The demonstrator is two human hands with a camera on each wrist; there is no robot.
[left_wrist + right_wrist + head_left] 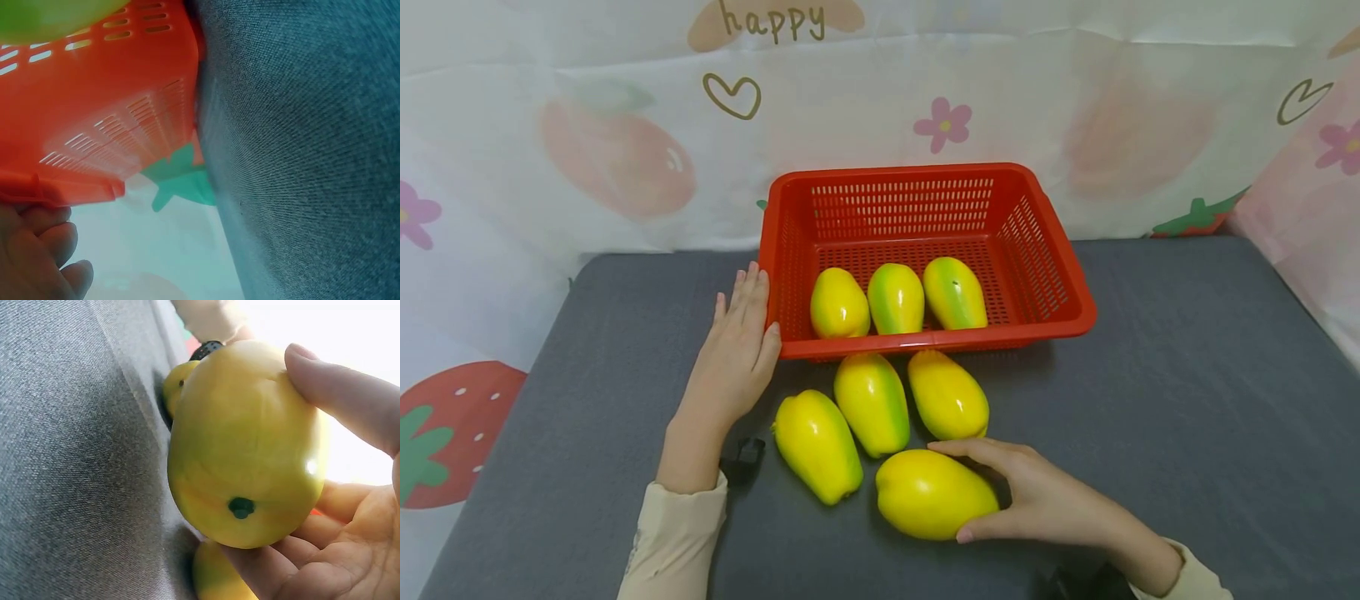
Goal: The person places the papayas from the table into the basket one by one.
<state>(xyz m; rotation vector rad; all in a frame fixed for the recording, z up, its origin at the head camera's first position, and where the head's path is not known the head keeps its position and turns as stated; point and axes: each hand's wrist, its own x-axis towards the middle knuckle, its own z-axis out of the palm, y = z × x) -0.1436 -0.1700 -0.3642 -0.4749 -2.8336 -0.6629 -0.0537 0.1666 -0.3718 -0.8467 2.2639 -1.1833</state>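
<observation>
Right hand (pixel 1045 500): thumb and fingers curled round a glossy, solid yellow oval fruit (pixel 934 495), pinching it from its right end. That fruit sits nearest the wearer, over the grey cloth-covered bench (pixel 1165 383); can't tell if it's touching the cloth. Left hand (pixel 730 358): fingers straight, thumb against the left side of the red perforated plastic basket (pixel 925 341). Three glossy yellow-green oval fruits (pixel 896 300) inside, in a row along the front wall. Three loose yellow-green fruits (pixel 872 406) between basket and held one.
</observation>
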